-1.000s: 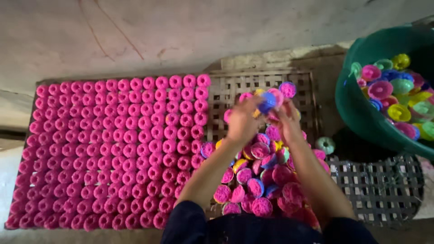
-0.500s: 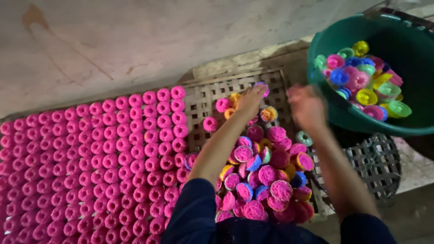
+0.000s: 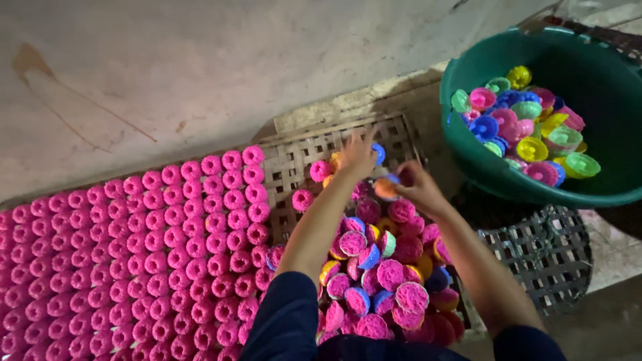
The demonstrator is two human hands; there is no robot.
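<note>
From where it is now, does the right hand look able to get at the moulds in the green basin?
Probably yes. The right hand sits just left of the green basin, whose open top shows the coloured moulds uncovered, with nothing between them.

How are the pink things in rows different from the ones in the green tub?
The pink pieces in rows are all one colour, while the pieces in the green tub are pink, blue, yellow and green. The rows stand neatly side by side on the woven tray; the tub's lie jumbled. Both are small and round.
</note>
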